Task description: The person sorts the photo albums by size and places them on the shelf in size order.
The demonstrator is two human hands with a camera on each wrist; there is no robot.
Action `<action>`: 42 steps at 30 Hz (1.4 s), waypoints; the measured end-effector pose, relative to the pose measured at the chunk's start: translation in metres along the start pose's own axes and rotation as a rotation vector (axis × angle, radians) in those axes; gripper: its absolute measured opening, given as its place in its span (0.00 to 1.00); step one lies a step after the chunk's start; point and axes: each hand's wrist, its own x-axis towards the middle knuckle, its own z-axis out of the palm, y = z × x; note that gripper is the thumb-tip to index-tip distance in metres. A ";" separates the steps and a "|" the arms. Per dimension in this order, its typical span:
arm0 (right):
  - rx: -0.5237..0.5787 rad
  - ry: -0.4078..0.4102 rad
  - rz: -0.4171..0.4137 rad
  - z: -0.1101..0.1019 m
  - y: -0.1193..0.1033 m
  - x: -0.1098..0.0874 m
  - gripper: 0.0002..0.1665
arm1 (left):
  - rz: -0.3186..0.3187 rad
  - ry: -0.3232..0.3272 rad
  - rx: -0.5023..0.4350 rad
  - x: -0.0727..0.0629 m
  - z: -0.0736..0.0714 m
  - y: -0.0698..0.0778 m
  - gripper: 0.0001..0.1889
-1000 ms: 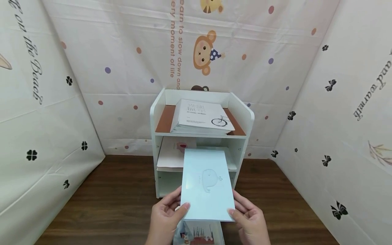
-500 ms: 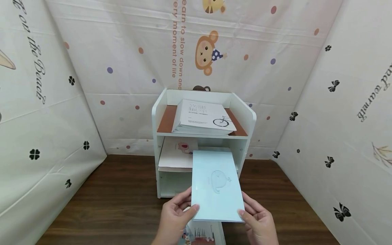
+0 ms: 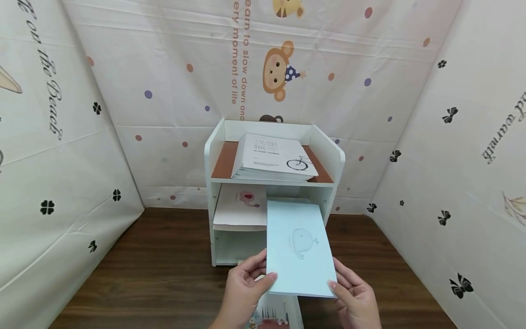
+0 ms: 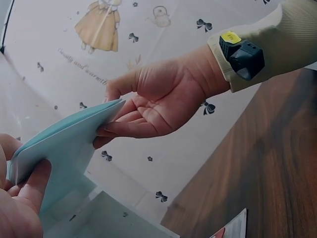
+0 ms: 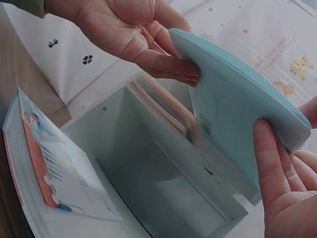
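Observation:
A light blue notebook (image 3: 302, 269) with a whale drawn on its cover is held by both hands at its near corners. My left hand (image 3: 248, 285) pinches the near left corner, thumb on the cover and fingers beneath. At the near right corner, my right hand (image 3: 355, 294) holds it the same way. The far end of the notebook overlaps the right half of the shelf unit's middle level in the head view. Its layers bow slightly apart in the right wrist view, where the underside (image 5: 233, 109) shows a small printed code.
A small white shelf unit (image 3: 209, 205) stands against the patterned cloth. White notebooks with a bicycle cover (image 3: 271, 155) are stacked on top. On the middle level, left, lies an elephant-covered notebook (image 3: 240, 205). An illustrated book (image 3: 275, 315) lies in front, below the hands.
Both hands have shifted the whale notebook to the right, from in front of the elephant notebook's edge to the right half of the middle level. The grip is unchanged.

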 end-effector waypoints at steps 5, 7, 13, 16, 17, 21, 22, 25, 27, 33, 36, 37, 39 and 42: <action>-0.030 0.036 0.019 -0.002 -0.001 0.000 0.29 | -0.015 -0.001 0.001 0.001 0.002 -0.003 0.32; -0.035 0.046 0.023 -0.004 0.000 -0.001 0.29 | -0.017 -0.003 -0.002 0.001 0.003 -0.004 0.32; -0.042 0.060 0.022 -0.008 0.001 -0.001 0.28 | -0.014 0.005 -0.007 0.002 0.007 -0.006 0.32; -0.043 0.065 0.031 -0.010 0.001 -0.001 0.28 | -0.024 0.006 -0.010 0.003 0.007 -0.007 0.32; -0.043 0.068 0.035 -0.010 0.001 -0.001 0.28 | -0.026 0.007 -0.013 0.003 0.008 -0.008 0.32; -0.056 0.091 0.061 -0.011 0.002 0.000 0.28 | -0.037 0.017 -0.016 0.004 0.008 -0.009 0.32; -0.063 0.098 0.070 -0.011 0.003 0.001 0.28 | -0.037 0.021 -0.013 0.005 0.008 -0.009 0.32; -0.091 0.126 0.098 -0.012 0.003 0.003 0.27 | -0.037 0.029 0.006 0.006 0.009 -0.009 0.32; -0.108 0.141 0.118 -0.012 0.004 0.004 0.27 | -0.037 0.033 0.016 0.007 0.009 -0.010 0.32; -0.144 0.144 0.136 -0.013 0.004 0.008 0.25 | -0.033 0.034 0.030 0.011 0.009 -0.013 0.32; -0.147 0.144 0.145 -0.014 0.003 0.009 0.25 | -0.031 0.035 0.030 0.013 0.010 -0.013 0.32; -0.147 0.148 0.155 -0.014 0.002 0.010 0.24 | -0.031 0.036 0.029 0.013 0.010 -0.014 0.32; -0.151 0.161 0.178 -0.015 0.001 0.011 0.23 | -0.038 0.039 0.023 0.014 0.010 -0.014 0.32; -0.160 0.176 0.211 -0.015 -0.001 0.012 0.21 | -0.047 0.044 0.025 0.015 0.011 -0.015 0.32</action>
